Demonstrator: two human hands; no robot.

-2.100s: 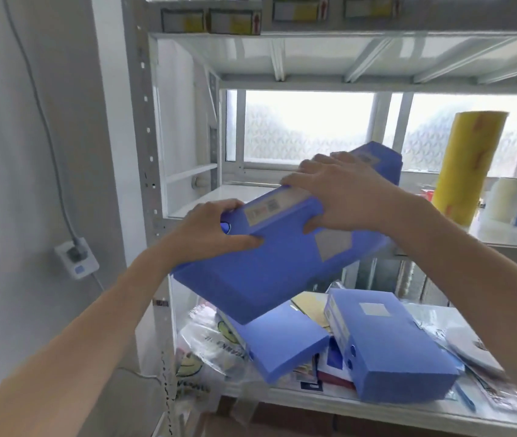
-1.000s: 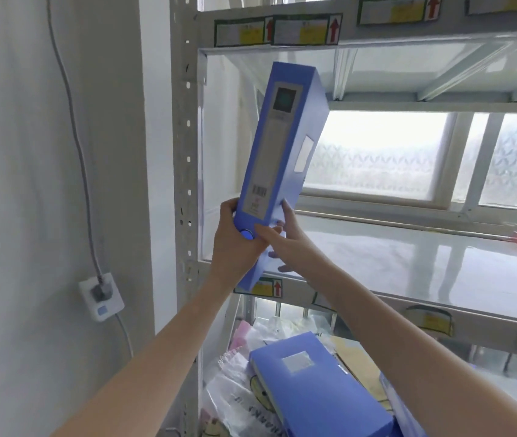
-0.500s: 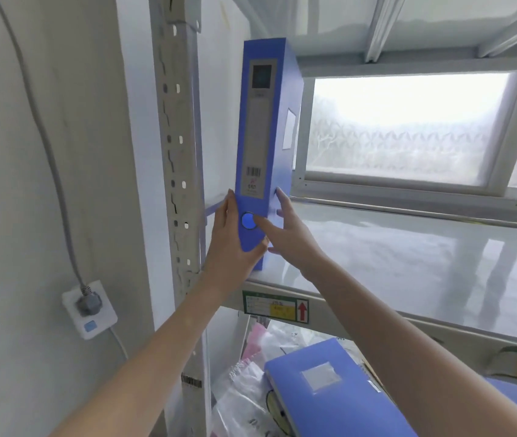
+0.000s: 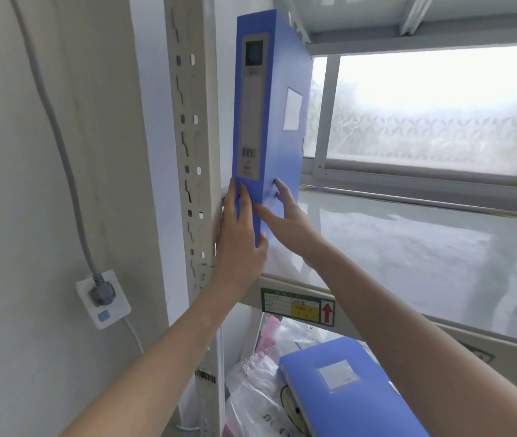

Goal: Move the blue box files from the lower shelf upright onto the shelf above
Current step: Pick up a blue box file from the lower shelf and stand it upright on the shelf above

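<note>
Box file (image 4: 277,121) now upright; left hand (image 4: 239,238) flat on spine, right hand (image 4: 287,222) on side, grips wide.

A blue plastic box file (image 4: 271,127) stands upright, far left on the glossy white shelf (image 4: 424,257). Another blue file (image 4: 350,395) lies flat below

A pale wall (image 4: 14,184) is seen on the left, where a grey cable (image 4: 58,146) is run down into a white socket (image 4: 103,299). Beside it, the perforated metal upright (image 4: 192,137) of a rack is set. A glossy white shelf (image 4: 408,247) is lit by daylight diffused through a frosted, patterned window (image 4: 434,121) behind. A green and yellow label (image 4: 298,307) is stuck on its front edge.
</note>
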